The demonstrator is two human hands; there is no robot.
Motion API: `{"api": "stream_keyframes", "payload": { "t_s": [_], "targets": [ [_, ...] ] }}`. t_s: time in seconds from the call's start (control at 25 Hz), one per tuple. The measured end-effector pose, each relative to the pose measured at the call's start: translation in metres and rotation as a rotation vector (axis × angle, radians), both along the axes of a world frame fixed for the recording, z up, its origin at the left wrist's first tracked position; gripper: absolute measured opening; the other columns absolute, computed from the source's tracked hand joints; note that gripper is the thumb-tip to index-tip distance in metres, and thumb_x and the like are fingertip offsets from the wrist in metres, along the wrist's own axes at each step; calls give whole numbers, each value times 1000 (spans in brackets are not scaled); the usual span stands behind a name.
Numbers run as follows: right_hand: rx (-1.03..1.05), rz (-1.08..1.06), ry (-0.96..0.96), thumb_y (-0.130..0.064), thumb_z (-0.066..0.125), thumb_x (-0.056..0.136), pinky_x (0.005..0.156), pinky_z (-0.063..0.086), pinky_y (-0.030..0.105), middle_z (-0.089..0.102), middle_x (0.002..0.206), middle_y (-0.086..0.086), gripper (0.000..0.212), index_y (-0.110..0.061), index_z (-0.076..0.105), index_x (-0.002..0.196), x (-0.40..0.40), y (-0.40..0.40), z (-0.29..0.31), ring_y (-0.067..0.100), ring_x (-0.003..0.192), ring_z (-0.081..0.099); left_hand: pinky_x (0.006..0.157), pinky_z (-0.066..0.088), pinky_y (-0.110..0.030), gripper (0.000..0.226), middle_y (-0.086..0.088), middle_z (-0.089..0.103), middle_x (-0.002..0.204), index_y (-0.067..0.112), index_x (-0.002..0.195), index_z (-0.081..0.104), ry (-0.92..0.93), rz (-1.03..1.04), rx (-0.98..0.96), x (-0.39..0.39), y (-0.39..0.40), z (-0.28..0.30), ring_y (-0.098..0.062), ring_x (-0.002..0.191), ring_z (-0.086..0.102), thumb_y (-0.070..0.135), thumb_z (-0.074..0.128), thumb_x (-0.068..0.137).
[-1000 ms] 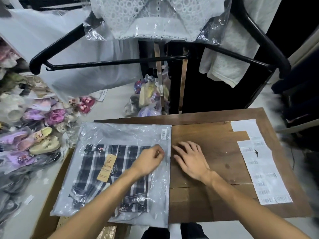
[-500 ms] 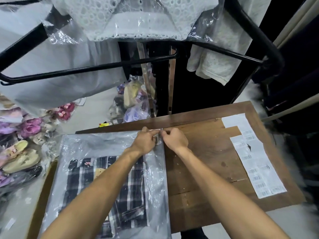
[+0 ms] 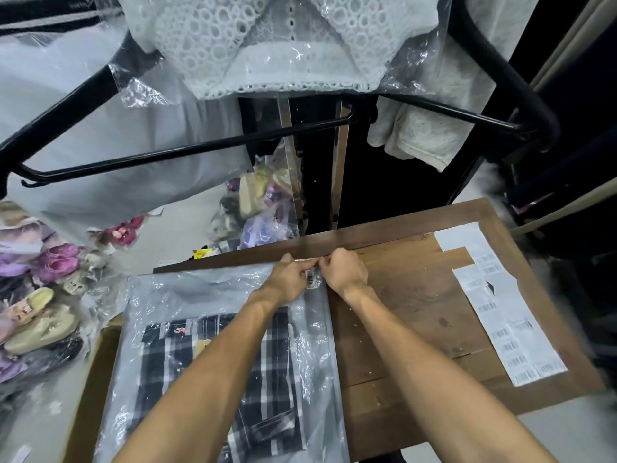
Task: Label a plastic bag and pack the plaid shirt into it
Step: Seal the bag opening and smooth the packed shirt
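A clear plastic bag [image 3: 200, 295] lies flat over the left part of the wooden table [image 3: 417, 295]. The folded dark plaid shirt [image 3: 173, 362] is inside it, with a tan hang tag partly hidden by my left forearm. A small barcode label [image 3: 313, 279] is stuck near the bag's far right corner. My left hand [image 3: 290, 279] and my right hand [image 3: 344, 272] meet at that corner, both pinching the bag's top edge on either side of the label.
Strips of white barcode labels [image 3: 504, 312] lie along the table's right side. Bagged slippers and shoes [image 3: 43, 295] pile up on the left. Black hangers [image 3: 167, 155] with bagged white garments [image 3: 273, 45] hang overhead. A cardboard box edge [image 3: 90, 396] shows under the bag.
Both hands moved from the middle of the table up to the bag's far right corner and closed on its edge. The camera tilted slightly.
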State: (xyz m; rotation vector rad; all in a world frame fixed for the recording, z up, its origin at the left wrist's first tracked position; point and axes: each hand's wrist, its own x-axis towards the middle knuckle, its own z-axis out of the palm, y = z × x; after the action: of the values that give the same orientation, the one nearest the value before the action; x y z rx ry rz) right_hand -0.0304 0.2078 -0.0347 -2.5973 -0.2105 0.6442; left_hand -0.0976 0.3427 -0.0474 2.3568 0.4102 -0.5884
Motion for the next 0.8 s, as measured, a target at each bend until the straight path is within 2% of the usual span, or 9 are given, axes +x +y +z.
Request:
{"api": "stream_keyframes", "payload": {
  "t_s": [0.28,0.4,0.6,0.8],
  "targets": [
    [13,4,17,-37,61,92,78,55,37,73,100,21,34,-7,77,94,2,3,-1,41,97,69,116,36,-40,59,-4,35,106,40,150,48,22,-56,46,2,1,-8,-32,120,48,11,39,100],
    [64,-89,12,-36,72,85,82,57,36,74,100,20,30,-8,78,94,4,6,0,39,98,70,116,36,-41,57,-6,35,108,37,149,50,39,-74,49,2,2,-10,-33,122,48,11,42,99],
    [78,-151,46,-34,77,80,85,54,35,71,108,23,38,-2,75,100,6,9,6,40,104,67,116,36,-41,64,-5,33,110,38,155,40,22,-125,98,0,-1,-8,-34,121,45,8,42,98],
    [68,-152,95,-41,72,84,77,50,34,70,106,24,37,-3,70,86,-7,1,2,41,103,66,119,32,-42,64,-5,32,115,40,158,31,18,-151,124,0,-5,-5,-35,125,42,10,38,103]
  ]
}}
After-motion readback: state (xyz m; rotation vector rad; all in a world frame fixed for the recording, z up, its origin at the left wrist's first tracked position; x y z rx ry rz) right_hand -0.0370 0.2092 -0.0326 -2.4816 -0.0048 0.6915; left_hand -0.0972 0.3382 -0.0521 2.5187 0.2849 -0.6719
